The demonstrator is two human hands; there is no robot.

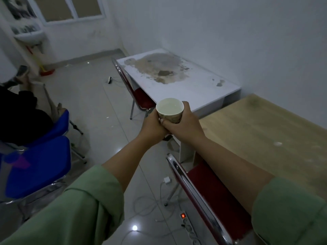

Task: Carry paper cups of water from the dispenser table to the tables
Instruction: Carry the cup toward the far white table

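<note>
A paper cup [170, 110] filled with water is held upright in front of me, above the floor between the two tables. My left hand [152, 125] wraps its left side and base. My right hand [184, 121] grips its right side, fingers around the far wall. Both arms wear green sleeves. Beyond the cup stands a white table [198, 89] with a large worn brown patch on top. To the right lies a wooden table [265, 128], its top bare apart from small marks.
A red chair [208, 190] with a chrome frame stands at the wooden table, another red chair [138, 96] at the white one. Blue chairs [37, 161] and a seated person in black are at left. A power strip [187, 225] and white cables lie on the tiled floor.
</note>
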